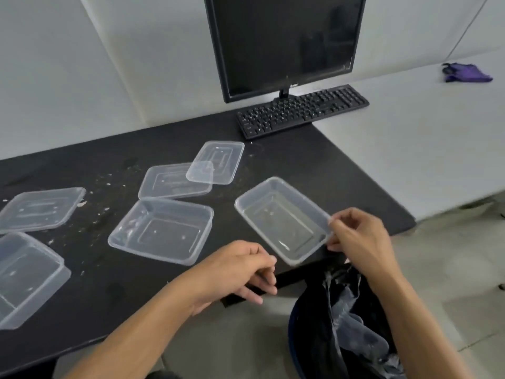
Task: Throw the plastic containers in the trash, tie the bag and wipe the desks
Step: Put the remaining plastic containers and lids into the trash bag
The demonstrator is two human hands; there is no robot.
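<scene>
Fingers [338, 222] of the right hand [358, 236] pinch the clear container [281, 216] by its rim, centre right; the left hand [237, 269] hangs loosely curled, empty, lower centre.

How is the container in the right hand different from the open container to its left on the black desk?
The right container is pinched at its rim by the right hand; the middle container lies untouched. The right container sits by the front edge of the desk, beside the trash bag; the middle container lies further in. Both are clear, rectangular and open side up.
</scene>
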